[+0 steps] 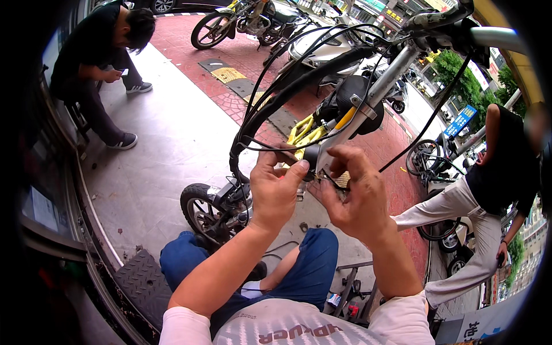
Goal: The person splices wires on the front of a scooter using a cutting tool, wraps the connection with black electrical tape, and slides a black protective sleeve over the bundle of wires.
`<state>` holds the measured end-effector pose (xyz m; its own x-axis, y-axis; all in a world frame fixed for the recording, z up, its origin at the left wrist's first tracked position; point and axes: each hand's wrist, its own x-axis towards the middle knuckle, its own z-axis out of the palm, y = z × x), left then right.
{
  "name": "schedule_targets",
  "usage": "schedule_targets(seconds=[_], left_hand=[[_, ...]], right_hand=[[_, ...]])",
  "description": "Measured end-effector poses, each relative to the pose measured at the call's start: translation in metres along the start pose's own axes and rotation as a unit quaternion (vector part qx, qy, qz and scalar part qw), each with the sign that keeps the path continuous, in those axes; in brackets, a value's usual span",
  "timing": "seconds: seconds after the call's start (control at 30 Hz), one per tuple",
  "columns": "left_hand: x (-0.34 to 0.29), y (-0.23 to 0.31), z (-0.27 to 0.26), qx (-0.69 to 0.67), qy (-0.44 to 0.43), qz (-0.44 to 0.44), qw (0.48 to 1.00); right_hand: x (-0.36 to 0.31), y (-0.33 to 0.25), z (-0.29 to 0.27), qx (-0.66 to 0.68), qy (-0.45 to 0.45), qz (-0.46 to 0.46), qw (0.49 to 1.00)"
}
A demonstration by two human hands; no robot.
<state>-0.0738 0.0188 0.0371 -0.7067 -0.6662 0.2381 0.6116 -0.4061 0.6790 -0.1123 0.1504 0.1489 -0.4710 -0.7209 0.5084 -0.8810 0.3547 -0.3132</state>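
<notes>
My left hand (278,190) is closed, thumb against fingers, beside a short black cylindrical part (311,154) at the lower end of a silver tube (376,91). Opposite it, my right hand (357,192) curls its fingers and thumb toward a small piece too small to name. What either hand pinches is mostly hidden by the fingers. A bundle of black cables (251,118) loops down from the handlebar (438,26) and passes left of my left hand. Behind the hands shows a yellow metal frame (306,133). The small black wheel (201,208) stands lower left.
A seated person (95,72) looks at a phone at the far left. Another person (489,201) stands close on the right. Parked motorcycles (259,26) line the back. Metal bars (349,287) lie beside my knees, and a dark tread plate (141,282) lies lower left.
</notes>
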Motion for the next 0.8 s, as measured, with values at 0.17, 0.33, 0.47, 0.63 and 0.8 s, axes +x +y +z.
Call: schedule_targets(seconds=[0.17, 0.33, 0.47, 0.63, 0.8], left_hand=[[0.008, 0.015, -0.013, -0.049, -0.060, -0.034, 0.996], [0.010, 0.018, -0.021, -0.004, -0.085, -0.094, 0.992], [0.009, 0.024, -0.015, -0.048, -0.051, -0.141, 0.987], [0.007, 0.017, -0.020, -0.055, -0.057, -0.159, 0.984], [0.012, 0.020, -0.032, -0.043, -0.087, -0.210, 0.973]], right_hand=[[0.002, 0.004, 0.006, -0.066, -0.064, -0.107, 0.990], [0.002, 0.003, 0.015, -0.102, -0.035, -0.169, 0.980], [-0.001, 0.015, 0.024, -0.108, -0.023, -0.229, 0.967], [-0.004, 0.017, 0.036, -0.119, 0.017, -0.238, 0.964], [-0.014, 0.026, 0.038, 0.026, 0.094, -0.142, 0.985]])
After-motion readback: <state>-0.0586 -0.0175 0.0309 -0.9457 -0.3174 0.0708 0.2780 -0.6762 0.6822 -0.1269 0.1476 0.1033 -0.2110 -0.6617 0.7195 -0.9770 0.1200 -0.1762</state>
